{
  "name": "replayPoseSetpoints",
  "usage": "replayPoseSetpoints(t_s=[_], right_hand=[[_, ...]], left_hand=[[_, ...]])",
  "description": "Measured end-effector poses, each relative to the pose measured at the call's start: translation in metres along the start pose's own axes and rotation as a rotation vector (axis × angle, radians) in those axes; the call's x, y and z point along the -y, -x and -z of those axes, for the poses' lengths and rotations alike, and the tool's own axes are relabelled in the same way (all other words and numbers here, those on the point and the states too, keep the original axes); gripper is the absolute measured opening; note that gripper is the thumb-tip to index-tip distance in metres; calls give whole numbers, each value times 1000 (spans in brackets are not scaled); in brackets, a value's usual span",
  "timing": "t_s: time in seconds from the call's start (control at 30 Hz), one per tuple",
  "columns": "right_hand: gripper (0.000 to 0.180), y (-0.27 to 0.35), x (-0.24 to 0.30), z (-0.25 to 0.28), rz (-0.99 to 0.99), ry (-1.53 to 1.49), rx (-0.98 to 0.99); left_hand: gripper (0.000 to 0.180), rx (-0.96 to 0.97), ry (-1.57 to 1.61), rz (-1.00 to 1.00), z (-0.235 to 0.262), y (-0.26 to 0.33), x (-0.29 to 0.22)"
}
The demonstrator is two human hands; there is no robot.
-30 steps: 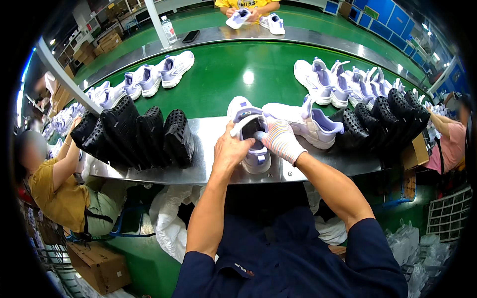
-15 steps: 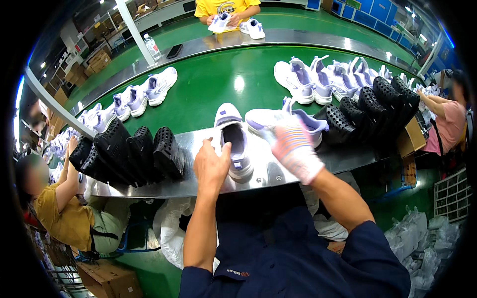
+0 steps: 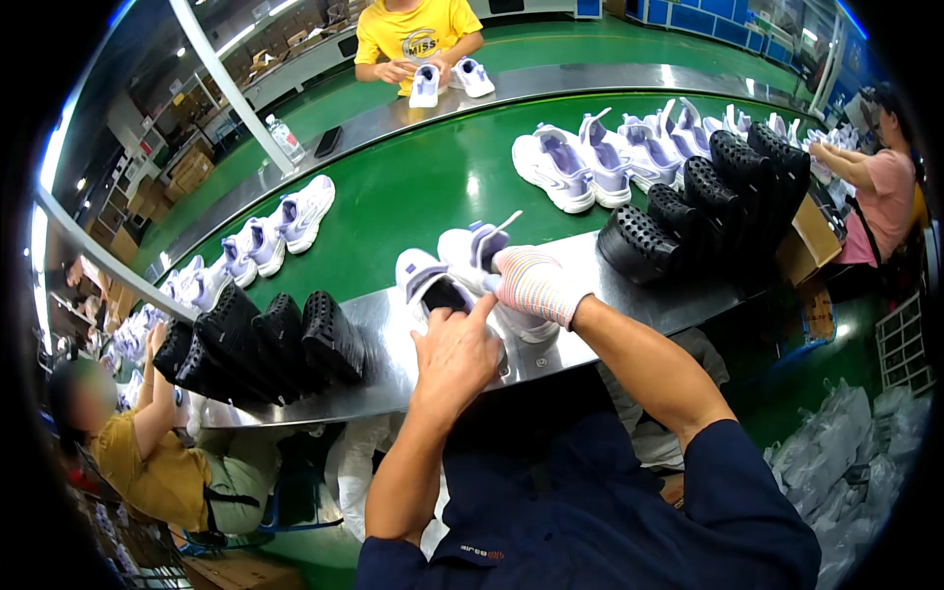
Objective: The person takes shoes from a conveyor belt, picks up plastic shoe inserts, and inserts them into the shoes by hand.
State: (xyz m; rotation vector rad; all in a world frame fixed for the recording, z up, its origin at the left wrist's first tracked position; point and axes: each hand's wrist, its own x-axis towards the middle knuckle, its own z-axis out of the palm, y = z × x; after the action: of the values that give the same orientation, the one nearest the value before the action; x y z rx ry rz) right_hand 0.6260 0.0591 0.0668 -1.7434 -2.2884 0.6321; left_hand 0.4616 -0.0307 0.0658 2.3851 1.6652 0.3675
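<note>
left hand (image 3: 454,352) bare, grip loose on sneaker (image 3: 433,291) | gloved right hand (image 3: 531,282) grip unclear

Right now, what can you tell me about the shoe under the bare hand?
The sneaker is white with pale purple trim and looks soft, like fabric or synthetic leather. It lies on the shiny metal ledge beside the green belt, its dark opening facing up. The bare left hand rests on its near end, a finger reaching toward the opening. The right hand, in a striped glove, lies over a second matching sneaker right beside it; the two shoes look pressed together.
</note>
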Motion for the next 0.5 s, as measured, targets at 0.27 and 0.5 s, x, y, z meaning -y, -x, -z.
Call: replayPoseSetpoints(t_s=[0.27, 0.5], right_hand=[[20, 53, -25, -17, 54, -1087, -768], [18, 118, -116, -86, -75, -364, -836]], left_hand=[[48, 148, 91, 49, -18, -34, -18], [34, -20, -75, -40, -32, -191, 62]])
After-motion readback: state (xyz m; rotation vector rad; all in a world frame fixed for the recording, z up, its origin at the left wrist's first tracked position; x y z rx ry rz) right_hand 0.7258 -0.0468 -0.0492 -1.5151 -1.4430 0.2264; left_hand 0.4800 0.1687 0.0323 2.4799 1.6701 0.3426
